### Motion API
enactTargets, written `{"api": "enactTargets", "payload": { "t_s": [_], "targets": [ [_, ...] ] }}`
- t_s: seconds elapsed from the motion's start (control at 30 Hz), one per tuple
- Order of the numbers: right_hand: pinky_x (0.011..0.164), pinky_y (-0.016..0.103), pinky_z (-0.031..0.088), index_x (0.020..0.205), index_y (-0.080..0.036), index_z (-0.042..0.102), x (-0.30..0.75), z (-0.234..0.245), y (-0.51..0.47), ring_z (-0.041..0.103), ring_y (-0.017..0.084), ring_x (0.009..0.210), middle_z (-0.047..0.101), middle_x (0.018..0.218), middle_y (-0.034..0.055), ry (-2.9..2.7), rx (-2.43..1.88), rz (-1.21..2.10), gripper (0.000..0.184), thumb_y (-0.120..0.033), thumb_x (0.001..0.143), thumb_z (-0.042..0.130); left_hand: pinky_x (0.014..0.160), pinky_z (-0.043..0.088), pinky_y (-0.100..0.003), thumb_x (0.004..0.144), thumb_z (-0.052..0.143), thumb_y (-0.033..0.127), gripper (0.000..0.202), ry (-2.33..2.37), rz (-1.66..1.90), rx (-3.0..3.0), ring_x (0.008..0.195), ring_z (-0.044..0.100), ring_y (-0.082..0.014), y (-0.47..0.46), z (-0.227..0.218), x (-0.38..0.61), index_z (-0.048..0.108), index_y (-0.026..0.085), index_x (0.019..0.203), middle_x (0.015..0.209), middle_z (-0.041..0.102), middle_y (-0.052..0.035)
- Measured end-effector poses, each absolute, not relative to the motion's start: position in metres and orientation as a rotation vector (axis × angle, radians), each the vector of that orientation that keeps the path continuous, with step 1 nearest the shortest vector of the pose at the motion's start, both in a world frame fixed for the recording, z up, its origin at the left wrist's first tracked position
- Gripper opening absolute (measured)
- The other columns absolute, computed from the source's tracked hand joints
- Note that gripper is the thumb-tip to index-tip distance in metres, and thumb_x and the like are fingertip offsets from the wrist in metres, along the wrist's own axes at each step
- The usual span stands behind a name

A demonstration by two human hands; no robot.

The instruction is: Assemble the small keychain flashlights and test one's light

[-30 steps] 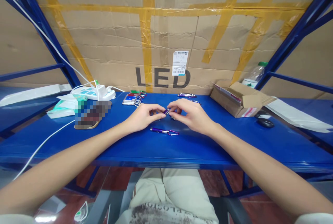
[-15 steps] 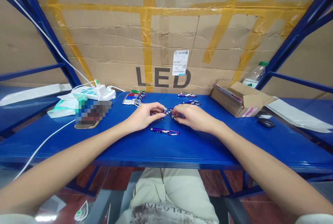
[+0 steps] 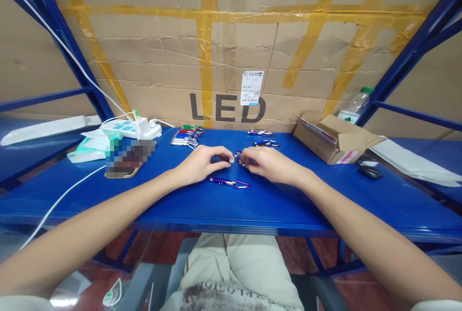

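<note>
My left hand rests on the blue table with its fingers curled around a small silver cylindrical piece. Just to the right, my right hand pinches a small keychain part with a purple clip. A purple keychain flashlight with a carabiner lies flat on the table right in front of both hands.
A row of coloured keychain flashlights lies behind my left hand, and more flashlights lie at the back centre. An open cardboard box and a black mouse stand right. A white power strip with a cable sits left.
My hands have come down from a raised hold to the table surface and moved slightly apart. The small silver piece now shows between them.
</note>
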State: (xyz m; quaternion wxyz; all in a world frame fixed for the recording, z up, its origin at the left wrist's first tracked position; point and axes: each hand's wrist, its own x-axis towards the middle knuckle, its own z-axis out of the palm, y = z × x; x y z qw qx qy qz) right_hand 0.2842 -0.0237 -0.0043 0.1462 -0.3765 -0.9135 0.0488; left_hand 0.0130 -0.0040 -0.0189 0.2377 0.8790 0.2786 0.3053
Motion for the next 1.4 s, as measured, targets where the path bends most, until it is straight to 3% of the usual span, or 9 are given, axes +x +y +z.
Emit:
{"api": "enactTargets", "payload": {
  "t_s": [0.17, 0.3, 0.5, 1.4],
  "targets": [
    [0.085, 0.033, 0.052, 0.106, -0.021, 0.066, 0.2863, -0.0052, -0.0229, 0.071, 0.023, 0.097, 0.075, 0.107, 0.0077, -2.641, -1.048, 0.137, 0.021, -0.003, 0.097, 0.06, 0.093, 0.058, -0.031, 0.102, 0.071, 0.036, 0.021, 0.768, 0.82, 2.444, 0.106, 0.078, -0.0224, -0.0042, -0.0175, 0.0133, 0.079, 0.023, 0.117, 0.114, 0.084, -0.0035],
    [0.088, 0.035, 0.052, 0.111, -0.02, 0.067, 0.2878, -0.0057, -0.0228, 0.071, 0.024, 0.101, 0.074, 0.111, 0.0089, -2.651, -1.044, 0.118, 0.024, -0.002, 0.099, 0.056, 0.098, 0.058, -0.033, 0.103, 0.07, 0.038, 0.024, 0.784, 0.824, 2.408, 0.107, 0.079, -0.0226, -0.0033, -0.0189, 0.0138, 0.077, 0.022, 0.119, 0.115, 0.084, -0.0037],
    [0.09, 0.036, 0.052, 0.117, -0.02, 0.068, 0.2857, -0.005, -0.0239, 0.07, 0.025, 0.104, 0.072, 0.115, 0.0103, -2.675, -1.074, 0.11, 0.019, -0.011, 0.105, 0.057, 0.1, 0.059, -0.034, 0.102, 0.07, 0.04, 0.026, 0.811, 0.784, 2.357, 0.109, 0.08, -0.0232, -0.0016, -0.0222, 0.0134, 0.076, 0.022, 0.121, 0.117, 0.084, -0.0027],
    [0.083, 0.031, 0.051, 0.102, -0.019, 0.069, 0.2852, -0.0057, -0.0216, 0.068, 0.021, 0.092, 0.074, 0.103, 0.0068, -2.694, -0.851, 0.306, 0.016, -0.005, 0.1, 0.062, 0.098, 0.06, -0.036, 0.1, 0.073, 0.043, 0.028, 0.823, 0.786, 2.317, 0.106, 0.08, -0.0243, -0.0015, -0.0227, 0.0133, 0.077, 0.022, 0.118, 0.112, 0.084, -0.0037]
  ]
}}
